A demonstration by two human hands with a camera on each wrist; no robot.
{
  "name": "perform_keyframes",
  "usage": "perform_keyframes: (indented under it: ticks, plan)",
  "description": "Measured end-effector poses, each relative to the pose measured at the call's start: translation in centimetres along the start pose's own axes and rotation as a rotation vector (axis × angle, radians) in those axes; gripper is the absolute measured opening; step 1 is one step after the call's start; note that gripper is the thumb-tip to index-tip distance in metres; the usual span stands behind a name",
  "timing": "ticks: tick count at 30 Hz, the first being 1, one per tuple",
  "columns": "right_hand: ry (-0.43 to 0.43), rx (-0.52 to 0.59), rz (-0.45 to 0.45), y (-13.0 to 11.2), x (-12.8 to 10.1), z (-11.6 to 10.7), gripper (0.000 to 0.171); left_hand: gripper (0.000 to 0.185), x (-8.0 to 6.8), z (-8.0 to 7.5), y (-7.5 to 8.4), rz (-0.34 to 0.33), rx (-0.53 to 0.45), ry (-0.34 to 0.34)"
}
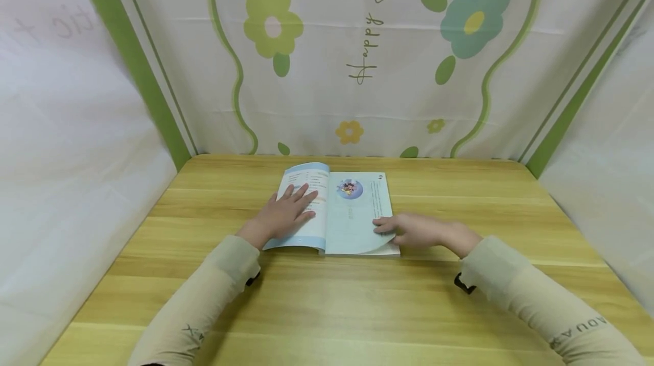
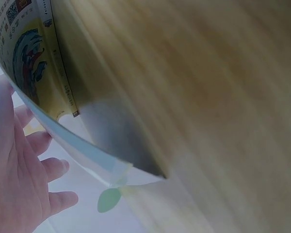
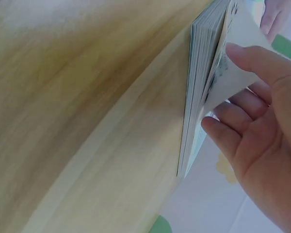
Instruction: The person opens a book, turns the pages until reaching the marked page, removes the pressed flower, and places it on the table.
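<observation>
Open book (image 1: 352, 213) lies flat on the wooden surface (image 1: 460, 309), midway across, toward the far edge. Left hand (image 1: 283, 213) rests flat on the left page, fingers straight. Right hand (image 1: 419, 230) pinches the right page's lifted near corner between thumb and fingers.

a wooden table (image 1: 460, 298) stands before a white backdrop (image 1: 327, 99) with green stripes, flowers and "happy" lettering.

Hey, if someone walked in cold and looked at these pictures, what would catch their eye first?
Probably the open book lying mid-table on the wooden table, with the left hand pressed flat on its left page. Next, the right hand at the lower right corner, its fingers lifting a curled page. Behind stands a flowered cloth backdrop.
</observation>
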State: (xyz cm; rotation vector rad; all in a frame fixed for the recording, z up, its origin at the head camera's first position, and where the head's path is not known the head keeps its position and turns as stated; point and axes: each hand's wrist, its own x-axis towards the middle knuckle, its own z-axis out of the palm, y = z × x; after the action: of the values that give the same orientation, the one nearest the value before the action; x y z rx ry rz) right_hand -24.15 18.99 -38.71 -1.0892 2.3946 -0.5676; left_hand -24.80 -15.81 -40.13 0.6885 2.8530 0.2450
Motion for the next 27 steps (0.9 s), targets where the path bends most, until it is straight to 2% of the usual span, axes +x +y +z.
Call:
perform_keyframes:
  ticks: [4,9,14,17,21,25,27]
  plan:
    - [0.066,0.000,0.000,0.6,0.1,-0.1,0.031,0.064,0.0,0.0,0.0,-0.001,-0.004,-0.004]
    - [0.097,0.080,0.010,1.3,0.1,-0.1,0.028,0.064,-0.1,-0.2,0.2,-0.004,-0.003,-0.010]
    - [0.179,0.097,0.056,1.2,0.4,0.1,0.028,0.064,-0.1,-0.3,0.2,-0.007,-0.014,-0.014]
    - [0.238,0.105,0.116,0.9,0.8,0.3,0.028,0.064,-0.1,-0.3,0.2,-0.010,-0.023,-0.017]
    - [0.309,0.084,0.186,0.4,1.2,0.6,0.041,0.064,0.0,-0.3,0.2,-0.011,-0.024,-0.018]
    - [0.341,0.055,0.223,0.0,1.4,1.0,0.065,0.064,0.0,-0.3,0.2,-0.010,-0.025,-0.019]
    - [0.332,0.094,0.245,-0.1,1.5,1.3,0.080,0.064,0.0,-0.2,0.2,-0.011,-0.028,-0.020]
